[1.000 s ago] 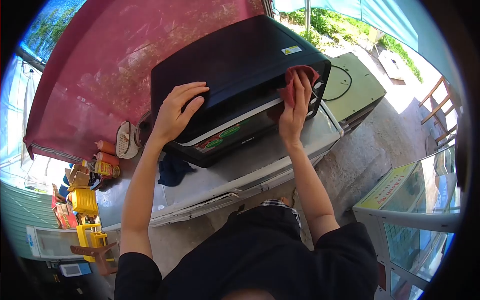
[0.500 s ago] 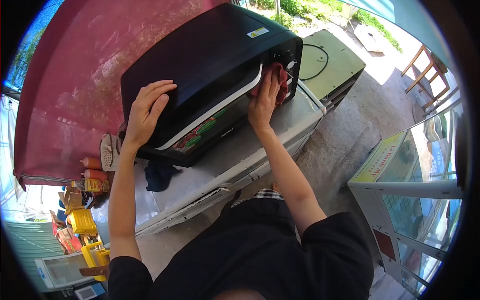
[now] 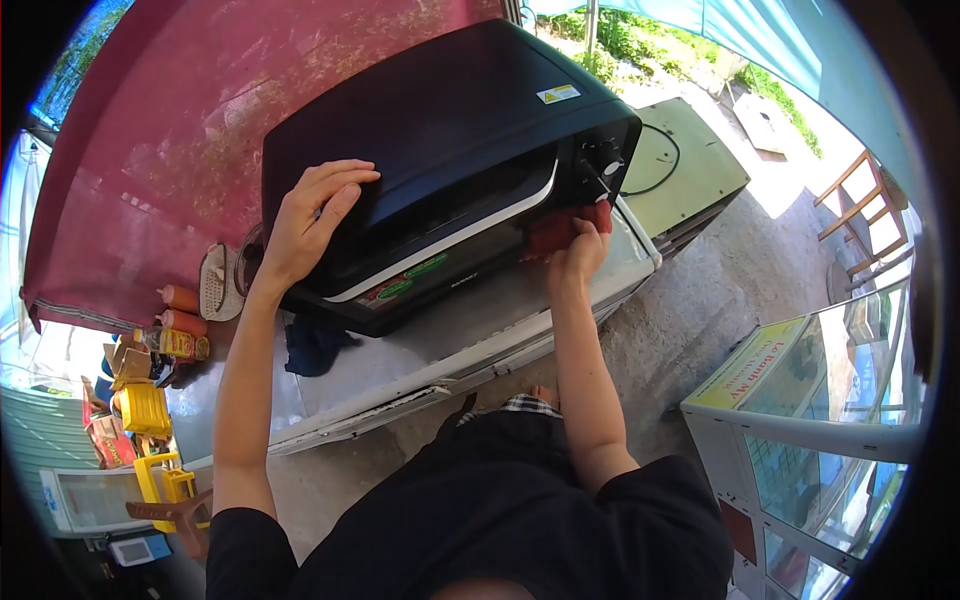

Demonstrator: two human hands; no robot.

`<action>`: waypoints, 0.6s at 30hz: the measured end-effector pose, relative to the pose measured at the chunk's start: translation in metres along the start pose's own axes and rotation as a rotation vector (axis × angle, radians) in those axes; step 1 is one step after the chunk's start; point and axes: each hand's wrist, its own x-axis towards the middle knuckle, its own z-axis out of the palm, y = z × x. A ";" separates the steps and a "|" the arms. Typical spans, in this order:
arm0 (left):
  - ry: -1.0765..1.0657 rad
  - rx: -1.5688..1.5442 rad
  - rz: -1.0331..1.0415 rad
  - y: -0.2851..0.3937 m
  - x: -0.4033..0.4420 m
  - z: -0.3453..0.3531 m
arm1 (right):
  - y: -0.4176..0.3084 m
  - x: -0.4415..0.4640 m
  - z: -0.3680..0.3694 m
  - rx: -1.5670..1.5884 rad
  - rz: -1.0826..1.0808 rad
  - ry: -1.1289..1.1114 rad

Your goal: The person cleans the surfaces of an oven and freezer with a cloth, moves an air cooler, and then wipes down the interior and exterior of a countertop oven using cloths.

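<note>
A black countertop oven (image 3: 430,110) stands on a long white surface, its silver door handle (image 3: 450,240) running along the front. My left hand (image 3: 312,225) lies against the oven's top front edge near its left end, fingers stretched out and holding nothing. In my right hand (image 3: 578,256) is a crumpled red cloth (image 3: 552,234), pressed to the lower right of the oven's front, just under the control knobs (image 3: 611,169). Part of the cloth sticks out above my fingers. Beside the oven's front left corner lies a dark blue cloth (image 3: 315,346).
Sauce bottles (image 3: 182,322) and a white woven basket (image 3: 218,285) sit left of the oven. A pale green cabinet (image 3: 690,165) with a black cable stands to its right. A glass display case (image 3: 800,400) is at lower right, a wooden chair (image 3: 860,205) behind it.
My right hand has moved the red cloth downward from beside the knobs, and its fingers have gone from flat to curled. My left hand stays on the oven. The view has shifted slightly.
</note>
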 end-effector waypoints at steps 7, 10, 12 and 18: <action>0.020 -0.043 -0.035 -0.006 -0.002 -0.002 | -0.018 -0.007 0.003 -0.003 0.292 -0.117; -0.017 -0.010 -0.016 -0.008 0.001 0.000 | 0.000 -0.059 0.002 0.054 0.237 -0.174; -0.015 0.001 -0.009 -0.006 0.000 0.000 | -0.002 -0.075 -0.004 -0.164 0.070 -0.307; 0.030 0.155 0.056 -0.001 -0.005 0.004 | -0.054 -0.039 0.039 -0.288 -0.137 -0.222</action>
